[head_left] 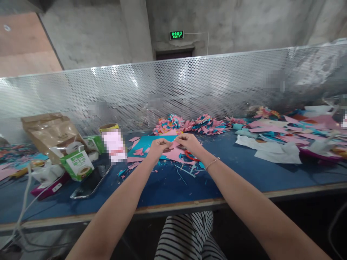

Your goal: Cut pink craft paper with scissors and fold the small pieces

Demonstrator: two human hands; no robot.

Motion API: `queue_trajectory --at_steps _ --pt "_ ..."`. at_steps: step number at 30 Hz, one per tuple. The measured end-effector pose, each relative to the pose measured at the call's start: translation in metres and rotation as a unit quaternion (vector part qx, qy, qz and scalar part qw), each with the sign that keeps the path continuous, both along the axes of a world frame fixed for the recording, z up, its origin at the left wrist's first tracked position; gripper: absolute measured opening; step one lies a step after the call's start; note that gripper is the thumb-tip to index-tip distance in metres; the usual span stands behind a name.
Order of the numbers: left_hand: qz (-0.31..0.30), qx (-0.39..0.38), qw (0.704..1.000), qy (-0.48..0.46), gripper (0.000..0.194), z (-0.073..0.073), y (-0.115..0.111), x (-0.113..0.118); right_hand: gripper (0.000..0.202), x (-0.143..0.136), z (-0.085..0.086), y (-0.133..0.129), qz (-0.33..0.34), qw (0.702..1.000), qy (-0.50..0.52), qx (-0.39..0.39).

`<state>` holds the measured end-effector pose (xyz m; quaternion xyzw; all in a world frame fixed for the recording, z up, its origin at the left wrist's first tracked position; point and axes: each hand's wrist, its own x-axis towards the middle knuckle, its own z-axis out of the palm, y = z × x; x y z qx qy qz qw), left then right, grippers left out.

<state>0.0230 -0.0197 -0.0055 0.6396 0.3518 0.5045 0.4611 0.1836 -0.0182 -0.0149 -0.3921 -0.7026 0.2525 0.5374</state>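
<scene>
Between my two hands is a small pink paper piece (pixel 174 144), held just above the table. My left hand (pixel 159 147) pinches its left side, and the fingers of my right hand (pixel 188 142) are closed on its right side. Beneath them lie a blue paper sheet (pixel 145 142) and a larger pink paper sheet (pixel 175 156). A cut pink paper flower (pixel 139 151) rests left of my left hand. The red handles of what look like scissors (pixel 192 156) show under my right wrist, the rest hidden.
Pink and blue paper flower bunches (pixel 208 124) sit behind my hands, before a perforated metal screen (pixel 173 79). Left are a phone (pixel 91 182), a green-white box (pixel 77 165), a brown paper bag (pixel 56 137) and a purple tissue holder (pixel 51 186). Paper sheets (pixel 271 148) lie right.
</scene>
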Motion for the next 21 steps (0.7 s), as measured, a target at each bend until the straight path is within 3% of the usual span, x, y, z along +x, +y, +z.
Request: queue_trajectory --at_steps 4,9,12,15,17,19,21 --pt "-0.009 0.009 1.0 0.02 0.021 0.003 -0.004 0.002 0.022 0.003 -0.004 0.005 -0.006 1.0 0.005 0.005" --pt "0.001 0.127 0.984 0.124 0.019 0.005 -0.006 0.002 0.026 0.002 0.001 0.001 0.016 0.996 -0.086 0.023" --pt "0.029 0.152 0.98 0.127 0.019 0.005 -0.004 0.0 0.032 0.006 0.002 0.002 -0.047 0.986 -0.157 0.015" --pt "0.058 0.132 0.985 0.094 0.02 0.005 -0.001 -0.001 0.028 0.018 -0.004 0.005 -0.139 0.959 -0.244 -0.027" --pt "0.068 0.116 0.988 0.07 0.021 0.005 0.0 -0.001 0.03 0.026 -0.011 0.007 -0.199 0.872 -0.431 -0.122" --pt "0.063 0.102 0.991 0.057 0.022 0.004 0.0 -0.001 0.032 0.031 -0.016 0.009 -0.196 0.85 -0.467 -0.148" --pt "0.052 0.09 0.994 0.045 0.024 0.003 -0.001 0.0 0.03 0.032 -0.018 0.01 -0.184 0.845 -0.476 -0.157"
